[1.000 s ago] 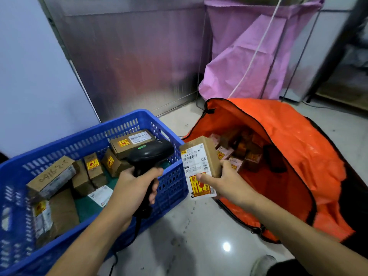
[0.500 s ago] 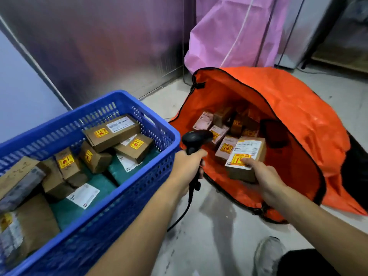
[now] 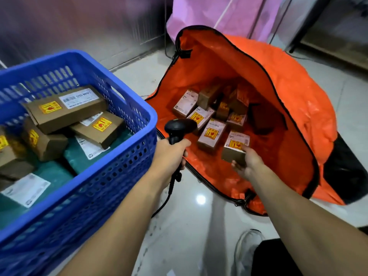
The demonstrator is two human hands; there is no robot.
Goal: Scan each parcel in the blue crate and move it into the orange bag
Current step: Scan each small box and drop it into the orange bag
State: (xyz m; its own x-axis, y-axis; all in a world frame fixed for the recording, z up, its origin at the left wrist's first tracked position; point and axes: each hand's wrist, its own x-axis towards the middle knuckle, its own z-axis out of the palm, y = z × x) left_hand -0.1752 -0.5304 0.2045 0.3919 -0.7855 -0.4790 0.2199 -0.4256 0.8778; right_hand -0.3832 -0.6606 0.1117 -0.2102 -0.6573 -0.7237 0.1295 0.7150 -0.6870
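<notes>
My right hand grips a small brown parcel with a white label and yellow sticker, low inside the mouth of the orange bag. Several similar parcels lie in the bag beside it. My left hand holds the black barcode scanner by its handle, between the bag and the blue crate. The crate at left holds several brown boxes and green mailers with labels.
The bag lies open on a glossy tiled floor. A pink bag on a frame stands behind it, against a metal wall. The scanner's cable hangs to the floor. A white shoe shows at the bottom.
My right hand carried the parcel from in front of the scanner rightward and down into the orange bag. My left hand with the scanner moved away from the crate toward the bag.
</notes>
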